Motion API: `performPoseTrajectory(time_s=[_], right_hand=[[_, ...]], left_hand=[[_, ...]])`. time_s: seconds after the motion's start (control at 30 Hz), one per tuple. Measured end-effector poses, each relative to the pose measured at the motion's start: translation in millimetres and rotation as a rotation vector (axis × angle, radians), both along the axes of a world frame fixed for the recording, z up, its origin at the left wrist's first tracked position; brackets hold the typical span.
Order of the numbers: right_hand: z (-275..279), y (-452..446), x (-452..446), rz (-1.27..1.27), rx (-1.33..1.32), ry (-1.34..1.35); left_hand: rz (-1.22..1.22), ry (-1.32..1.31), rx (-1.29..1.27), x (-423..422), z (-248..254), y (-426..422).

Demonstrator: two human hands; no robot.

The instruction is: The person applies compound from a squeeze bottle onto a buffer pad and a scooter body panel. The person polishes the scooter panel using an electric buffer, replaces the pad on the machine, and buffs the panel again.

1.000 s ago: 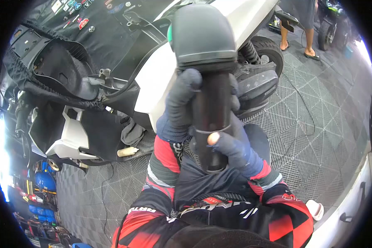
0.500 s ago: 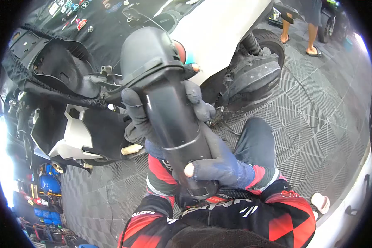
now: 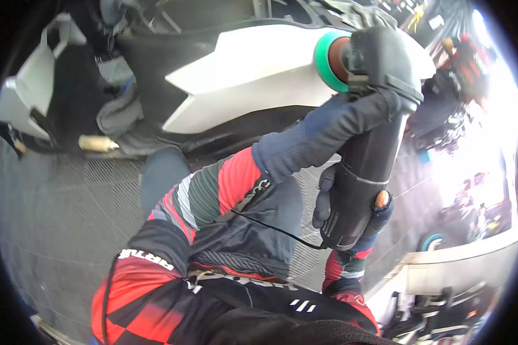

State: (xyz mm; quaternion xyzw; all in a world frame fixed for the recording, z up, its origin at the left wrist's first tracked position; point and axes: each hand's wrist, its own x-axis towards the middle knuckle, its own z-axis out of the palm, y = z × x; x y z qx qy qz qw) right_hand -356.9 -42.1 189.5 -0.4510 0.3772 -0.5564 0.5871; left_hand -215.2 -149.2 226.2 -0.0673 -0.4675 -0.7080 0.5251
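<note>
A black polisher (image 3: 365, 167) with a green pad (image 3: 330, 60) is held in both my gloved hands, to the right of centre. Its pad sits against the white body panel (image 3: 253, 57) of a scooter, near the panel's right part. My left hand (image 3: 365, 115) is closed around the tool just below its head. Lower down, my right hand (image 3: 379, 218) grips the rear of the body, its bare thumb tip showing on the right side and its fingers on the left. A thin cord (image 3: 276, 229) runs from the tool's rear end.
A cream bottle (image 3: 98, 144) lies on the scooter's footboard at the left, below a grey cloth (image 3: 120, 98). Another person (image 3: 466, 75) is at the upper right. Grey tiles (image 3: 57, 207) cover the floor. A pale ledge (image 3: 466, 261) stands at the lower right.
My view has swung right along the scooter. The polisher has moved right and now leans the other way, its pad turned toward the white panel. Both hands still hold it.
</note>
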Motion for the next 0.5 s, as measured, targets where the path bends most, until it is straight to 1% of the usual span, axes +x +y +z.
performPoseTrajectory(time_s=[0.03,0.07,0.1,0.17,0.23,0.3,0.33,0.37,0.43,0.47,0.5], right_hand=[[7.8,-0.6,4.3,0.073,-0.018,0.015],[7.0,-2.1,-1.6,0.146,-0.009,0.042],[4.1,-2.6,-5.7,0.152,0.013,0.081],[-0.8,-1.2,-11.1,0.256,0.04,-0.054],[-6.4,0.6,-20.1,0.286,0.061,0.04],[-17.3,-2.2,-39.1,0.396,0.021,-0.033],[-17.6,3.0,-50.1,0.395,0.036,-0.015],[-17.2,10.5,-62.1,0.188,0.044,0.076],[-14.7,18.2,-72.7,-0.218,0.048,0.257],[-12.7,15.6,-71.9,-0.231,0.05,0.302],[-10.5,11.4,-71.9,-0.161,0.052,0.344]], left_hand=[[-0.067,-0.064,-0.001,3.2,-0.1,-2.8],[-0.03,-0.057,-0.028,4.3,-3.8,-5.2],[-0.025,-0.015,-0.01,6.0,-9.6,-5.5],[-0.026,0.016,0.017,11.2,-19.7,-3.5],[-0.037,0.095,0.009,20.4,-23.7,0.8],[0.036,0.138,-0.078,26.0,-29.2,0.5],[0.014,0.103,-0.049,29.3,-30.7,1.7],[0.017,0.122,-0.037,30.8,-35.5,2.9],[0.12,0.239,-0.118,31.8,-52.0,2.5],[0.127,0.251,-0.106,29.5,-60.4,-0.6],[0.23,0.256,-0.179,25.5,-69.2,-5.5]])
